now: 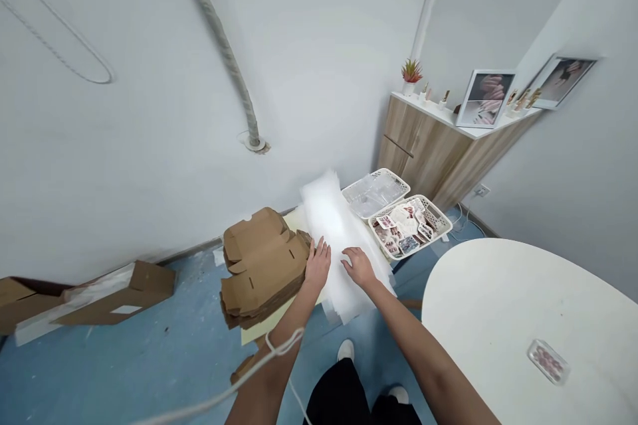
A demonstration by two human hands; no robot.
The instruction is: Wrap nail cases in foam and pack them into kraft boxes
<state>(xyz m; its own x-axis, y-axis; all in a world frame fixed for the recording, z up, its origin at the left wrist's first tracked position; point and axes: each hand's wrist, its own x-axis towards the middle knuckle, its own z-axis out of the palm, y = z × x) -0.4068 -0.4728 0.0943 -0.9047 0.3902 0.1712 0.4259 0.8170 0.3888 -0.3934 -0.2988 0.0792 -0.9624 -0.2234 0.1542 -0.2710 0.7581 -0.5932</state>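
While we look down in the head view, one stack of white sheets [339, 229] lies beneath and between our two hands. Our left hand [318, 264] is flat, fingers slightly apart, near the sheets' left edge; our right hand [359, 267] is loosely curved, thumb away from the fingers. Neither visibly pinches anything, and we cannot tell how firmly they press.

We judge the sheets light, soft and slippery, easily creased, so opposite edges seem the best hold. Their number is not countable.

One pile of flattened brown cartons [266, 259], also uncountable, sits just left of our left hand. Beyond our right hand stand two baskets: one with clear plastic pieces [371, 194], one with printed packs [406, 222]. Right of our right forearm, one white table [488, 299] bears one small clear pack [548, 362].
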